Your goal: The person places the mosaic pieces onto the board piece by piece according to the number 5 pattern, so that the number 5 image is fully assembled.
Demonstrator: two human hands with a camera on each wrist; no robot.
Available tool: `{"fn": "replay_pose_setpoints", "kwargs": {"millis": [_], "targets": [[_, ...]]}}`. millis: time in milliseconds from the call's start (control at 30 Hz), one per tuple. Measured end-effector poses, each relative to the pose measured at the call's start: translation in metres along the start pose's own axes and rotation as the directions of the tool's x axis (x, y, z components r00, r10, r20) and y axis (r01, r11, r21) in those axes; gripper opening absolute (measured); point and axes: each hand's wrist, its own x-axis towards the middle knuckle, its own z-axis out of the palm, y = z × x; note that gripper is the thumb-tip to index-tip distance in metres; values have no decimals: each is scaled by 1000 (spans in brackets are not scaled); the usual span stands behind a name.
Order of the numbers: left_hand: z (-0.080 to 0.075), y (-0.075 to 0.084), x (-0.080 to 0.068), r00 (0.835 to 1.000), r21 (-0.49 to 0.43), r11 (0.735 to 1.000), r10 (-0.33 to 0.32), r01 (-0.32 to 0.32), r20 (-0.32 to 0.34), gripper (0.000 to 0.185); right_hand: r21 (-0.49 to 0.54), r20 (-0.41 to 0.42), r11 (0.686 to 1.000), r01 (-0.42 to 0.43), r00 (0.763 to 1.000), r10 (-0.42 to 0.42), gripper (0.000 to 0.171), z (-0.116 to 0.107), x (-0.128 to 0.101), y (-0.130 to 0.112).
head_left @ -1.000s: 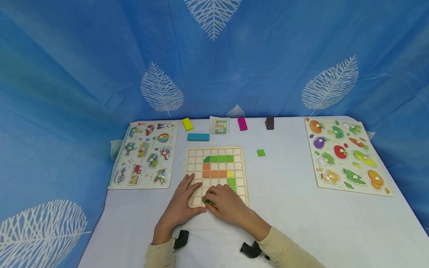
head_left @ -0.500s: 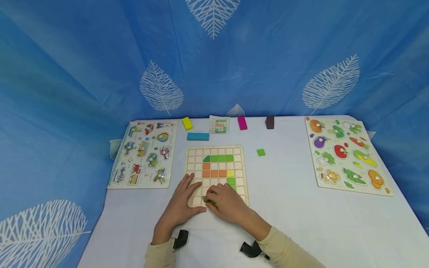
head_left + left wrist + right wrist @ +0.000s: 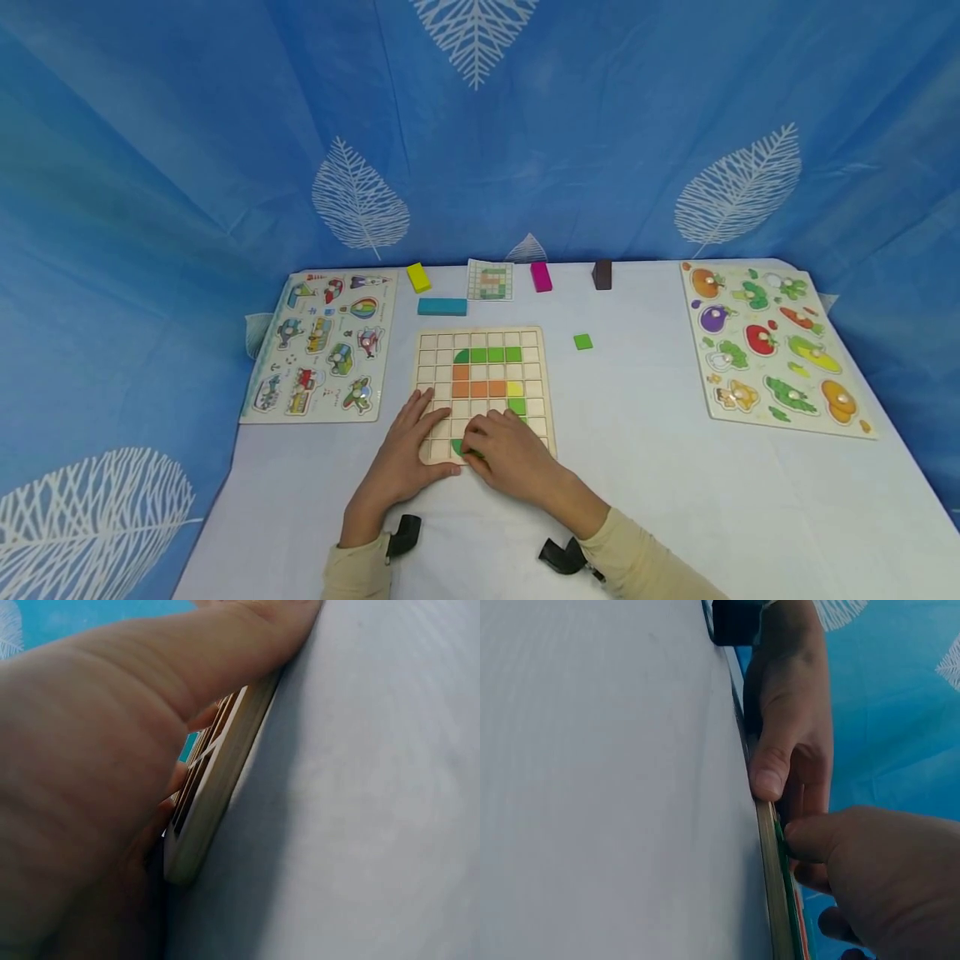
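On the near edge of the board (image 3: 543,379), the right hand (image 3: 510,454) pinches a green tile (image 3: 459,448) with its fingertips, just at the bottom row. The left hand (image 3: 408,446) lies flat just beside it, fingers straight, thumb against the board's edge. A second green square (image 3: 582,342) lies beyond the board, well apart.

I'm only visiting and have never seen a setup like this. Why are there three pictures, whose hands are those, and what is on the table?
No machine here: a person works with bare hands and wears three cameras. The wide picture comes from the head; the two close-ups come from the wrists. The left hand lies flat on a wooden grid board, steadying it. The right hand presses a green tile into the board's near row. On the white table also lie a loose green tile, two picture puzzles, coloured blocks and a pattern card.
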Motion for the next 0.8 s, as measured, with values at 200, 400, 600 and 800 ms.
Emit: {"fn": "replay_pose_setpoints", "kwargs": {"millis": [200,400,600,800], "targets": [[0,0,0,1000,-15,1000,-7,7,-3,88,107,-19,989,-99,995,102,8,-10,-1,28],[1,0,0,1000,-25,1000,-6,6,-4,90,207,-128,929,-308,933,338,12,-26,-15,89],[2,-1,0,1000,-23,1000,-1,1,-5,90,227,-115,824,-520,826,553,43,-34,-33,143],[1,-1,0,1000,-18,1000,-5,5,-4,90,202,-74,809,-552,815,574,42,-33,-41,159]]}}
